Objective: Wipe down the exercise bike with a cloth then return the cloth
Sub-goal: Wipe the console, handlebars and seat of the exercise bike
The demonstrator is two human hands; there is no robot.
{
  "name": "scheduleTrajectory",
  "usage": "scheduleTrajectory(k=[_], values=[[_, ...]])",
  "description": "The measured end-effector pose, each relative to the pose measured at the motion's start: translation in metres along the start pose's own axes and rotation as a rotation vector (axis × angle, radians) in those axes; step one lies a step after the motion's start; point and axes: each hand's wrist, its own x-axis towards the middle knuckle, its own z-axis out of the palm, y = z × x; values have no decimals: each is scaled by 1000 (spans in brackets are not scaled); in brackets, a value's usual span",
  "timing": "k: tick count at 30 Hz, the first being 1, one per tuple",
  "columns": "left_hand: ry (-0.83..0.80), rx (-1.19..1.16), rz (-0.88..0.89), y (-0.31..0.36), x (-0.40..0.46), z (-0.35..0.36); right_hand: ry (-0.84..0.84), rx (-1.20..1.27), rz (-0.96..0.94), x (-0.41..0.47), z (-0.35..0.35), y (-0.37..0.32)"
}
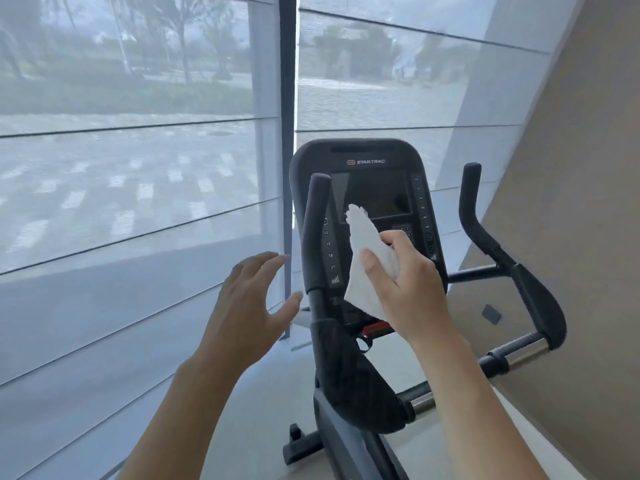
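Gripping a crumpled white cloth [367, 261] between thumb and curled fingers, the right hand [408, 282] holds it before the black console [381, 168] of the bike [349, 382], its tip over the dark screen. The left hand [252, 303] hovers spread and empty beside the left handlebar [313, 237].

- Right hand [412, 285]: raised, back toward camera, thumb and curled fingers pinching something white.
- Left hand [252, 299]: held out, fingers spread and relaxed, holding nothing.
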Motion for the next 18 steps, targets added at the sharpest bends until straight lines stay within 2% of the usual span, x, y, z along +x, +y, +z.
scheduleTrajectory(k=[10,18], values=[[-84,-130,183,-46,84,13,92,-270,-35,98,30,-24],[-139,-218,185,-60,98,38,-36,-433,-59,166,60,-40]])
